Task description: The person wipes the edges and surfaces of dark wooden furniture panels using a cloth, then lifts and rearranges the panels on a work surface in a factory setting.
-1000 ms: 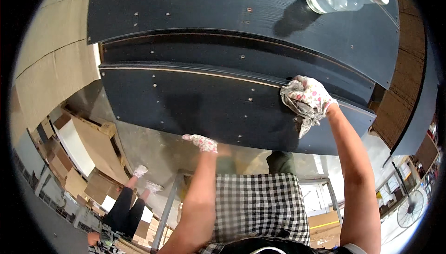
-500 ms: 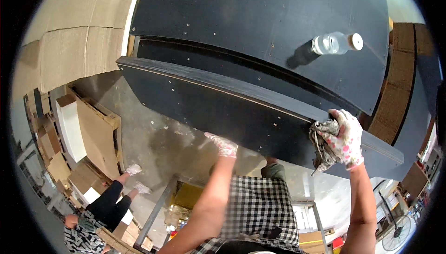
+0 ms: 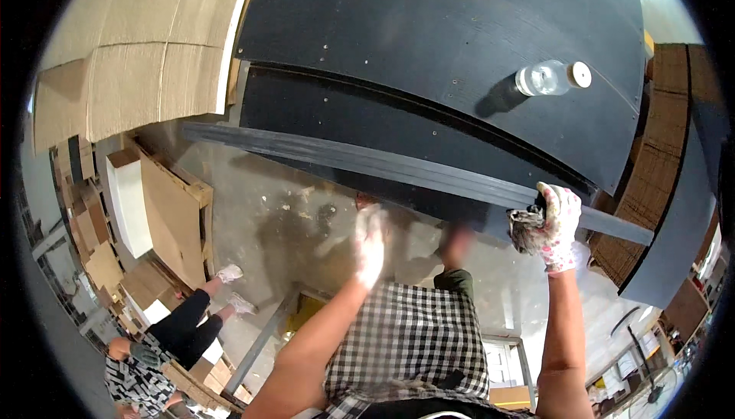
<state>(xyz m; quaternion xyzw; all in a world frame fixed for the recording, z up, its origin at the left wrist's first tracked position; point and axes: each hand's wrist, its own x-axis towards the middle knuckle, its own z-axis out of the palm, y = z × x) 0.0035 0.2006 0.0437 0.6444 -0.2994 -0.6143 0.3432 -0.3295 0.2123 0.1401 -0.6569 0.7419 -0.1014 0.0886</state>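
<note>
A long black panel [image 3: 360,160] crosses in front of me, with its narrow grooved edge facing up. My right hand [image 3: 563,224], in a white glove with pink spots, is closed round a crumpled, grey-stained rag [image 3: 527,229] at the panel's right part. Below the panel's front face is my left hand [image 3: 370,249], gloved too and smeared by motion. It looks apart from the panel, and I cannot make out its fingers. Behind lies a wide stack of black boards [image 3: 398,32] with small holes. A clear bottle with a white cap [image 3: 545,80] lies on it.
Cardboard [image 3: 161,74] stands at the far left, with brown corrugated stacks [image 3: 651,143] on the right. Boxes and a wooden-framed panel [image 3: 168,212] sit on the left floor. Another person [image 3: 180,335] is at lower left. A metal frame [image 3: 264,342] stands close by me.
The black panel has tilted, so its front face shows less and its edge more. My left hand has risen slightly; my right hand and the rag have shifted slightly left.
</note>
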